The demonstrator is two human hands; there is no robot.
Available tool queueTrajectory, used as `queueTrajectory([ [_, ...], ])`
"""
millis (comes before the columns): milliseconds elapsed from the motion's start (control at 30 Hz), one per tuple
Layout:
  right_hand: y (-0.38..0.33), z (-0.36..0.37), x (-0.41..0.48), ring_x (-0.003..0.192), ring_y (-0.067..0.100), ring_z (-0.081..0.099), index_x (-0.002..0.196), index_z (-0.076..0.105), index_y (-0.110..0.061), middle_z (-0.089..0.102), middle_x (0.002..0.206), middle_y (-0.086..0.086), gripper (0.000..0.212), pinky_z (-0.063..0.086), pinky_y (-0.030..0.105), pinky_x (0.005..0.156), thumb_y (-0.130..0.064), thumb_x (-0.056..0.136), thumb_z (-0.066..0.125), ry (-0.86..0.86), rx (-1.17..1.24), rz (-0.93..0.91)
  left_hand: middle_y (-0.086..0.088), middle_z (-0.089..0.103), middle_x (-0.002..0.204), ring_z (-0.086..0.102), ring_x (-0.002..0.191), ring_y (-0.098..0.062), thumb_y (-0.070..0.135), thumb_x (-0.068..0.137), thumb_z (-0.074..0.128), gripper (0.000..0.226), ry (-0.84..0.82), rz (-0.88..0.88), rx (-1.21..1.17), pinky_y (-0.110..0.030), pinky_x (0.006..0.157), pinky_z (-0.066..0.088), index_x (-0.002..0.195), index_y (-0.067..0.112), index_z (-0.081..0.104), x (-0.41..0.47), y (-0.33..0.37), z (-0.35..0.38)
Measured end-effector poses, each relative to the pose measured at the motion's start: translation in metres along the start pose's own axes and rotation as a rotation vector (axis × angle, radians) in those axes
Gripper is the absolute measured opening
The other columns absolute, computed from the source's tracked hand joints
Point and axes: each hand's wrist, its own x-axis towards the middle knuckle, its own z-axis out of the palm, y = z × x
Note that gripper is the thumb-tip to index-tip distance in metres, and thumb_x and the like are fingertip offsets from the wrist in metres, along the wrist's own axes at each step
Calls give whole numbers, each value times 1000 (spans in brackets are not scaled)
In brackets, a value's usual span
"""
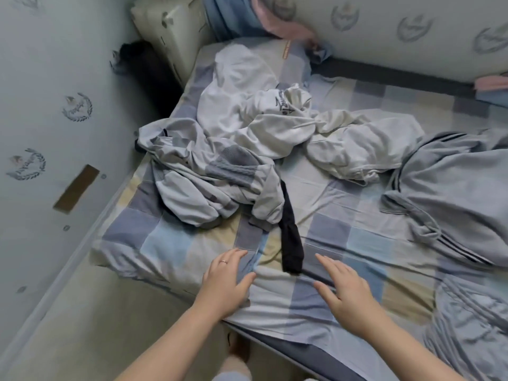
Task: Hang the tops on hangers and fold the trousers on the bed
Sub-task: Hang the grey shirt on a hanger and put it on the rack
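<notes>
A heap of clothes lies on the checked bed sheet (343, 237). A grey patchwork top (198, 177) is crumpled at the left. A white garment with dark lettering (264, 116) sits behind it, and another pale one (357, 149) spreads to its right. Grey trousers with dark side stripes (450, 193) lie at the right. A black sock-like strip (291, 243) hangs out of the heap toward me. My left hand (225, 281) lies flat on the sheet near the bed's front edge, fingers straight. My right hand (343, 292) is spread flat on the sheet just right of the black strip. Neither holds anything.
The bed stands in a corner between patterned walls (55, 133). A pale box-like object (176, 31) and blue and pink fabric (247, 20) sit at the head of the bed. More grey fabric (472, 325) lies at the front right. Floor (110, 325) runs along the left.
</notes>
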Motion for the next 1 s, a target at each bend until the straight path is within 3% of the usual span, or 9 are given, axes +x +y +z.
queueTrajectory([
  [233, -37, 67, 166, 147, 9, 23, 156, 17, -42, 29, 158, -18, 60, 27, 37, 116, -48, 102, 44, -57, 25, 40, 7, 35, 156, 31, 142, -19, 42, 98, 54, 55, -117, -58, 35, -39, 114, 33, 148, 31, 36, 136, -107, 20],
  [367, -56, 107, 272, 145, 12, 26, 157, 20, -38, 31, 158, -13, 66, 31, 40, 115, -44, 99, 52, -20, -72, -47, 5, 15, 166, 17, 150, -20, 39, 95, 57, 60, -138, 0, 117, -40, 119, 27, 149, 35, 31, 219, -161, 33],
  [467, -70, 129, 342, 151, 20, 13, 158, 12, -40, 15, 165, -8, 77, 29, 44, 116, -46, 94, 56, 53, -274, -114, 2, 2, 168, 4, 152, -25, 44, 93, 59, 67, -51, 69, 309, -47, 121, 16, 151, 39, 25, 279, -187, 37],
  [567, -91, 138, 408, 153, 29, -10, 155, -3, -47, -15, 166, -4, 93, 21, 63, 115, -55, 89, 61, 88, -379, -121, 5, -3, 167, -9, 153, -32, 53, 89, 62, 78, 54, 20, 460, -66, 117, 6, 151, 45, 15, 330, -212, 32],
  [633, -100, 144, 444, 152, 31, -16, 151, -10, -51, -24, 163, -4, 100, 20, 73, 110, -59, 86, 65, 58, -399, -76, 9, -2, 166, -7, 152, -34, 54, 87, 64, 80, 91, -47, 483, -72, 113, 8, 149, 47, 14, 356, -228, 29],
  [733, -104, 156, 477, 149, 37, 5, 149, 12, -46, -7, 163, 1, 86, 35, 72, 102, -53, 85, 68, 88, -427, 23, 13, 16, 163, 12, 150, -33, 40, 94, 56, 53, 173, -65, 482, -69, 109, 20, 139, 50, 30, 377, -243, 34],
  [833, -103, 164, 489, 128, 39, 36, 122, 49, -29, 26, 151, 6, 29, 48, 54, 85, -30, 94, 57, 261, -349, 47, 15, 34, 152, 23, 146, -28, 37, 100, 47, 19, 259, -66, 381, -61, 107, 23, 118, 43, 51, 381, -247, 42],
  [933, -99, 162, 484, 105, 33, 50, 94, 55, -24, 49, 121, 0, 4, 49, 47, 77, -22, 95, 52, 323, -97, -18, 15, 46, 141, 30, 142, -22, 29, 100, 45, 15, 274, -83, 235, -53, 109, 25, 110, 37, 53, 373, -248, 47],
  [1000, -100, 151, 467, 92, 30, 54, 82, 52, -23, 55, 97, -2, 13, 47, 47, 74, -16, 93, 53, 333, 49, -16, 6, 59, 125, 45, 128, -24, 21, 101, 41, 17, 255, -150, -41, -47, 104, 36, 105, 31, 53, 361, -245, 39],
])
